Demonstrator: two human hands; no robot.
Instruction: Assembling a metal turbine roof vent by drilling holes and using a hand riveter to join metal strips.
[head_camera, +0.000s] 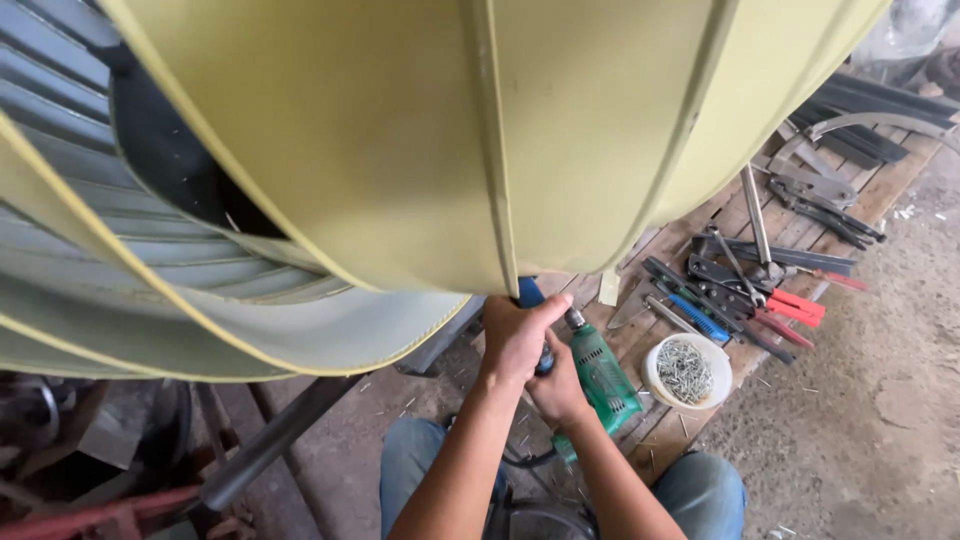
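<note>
Both hands grip tools just under the rim of the big, curved, yellow metal drum (420, 150): the left hand (515, 338) has its fingers wrapped tight around a blue handle (529, 293), and the right hand (558, 388) squeezes the green drill (603, 378). The smooth, thin metal could slip or cut a hand if the drill jumps. The white bowl of small nails (686, 371) sits close by on the wooden boards (880, 190) and might tip.
</note>
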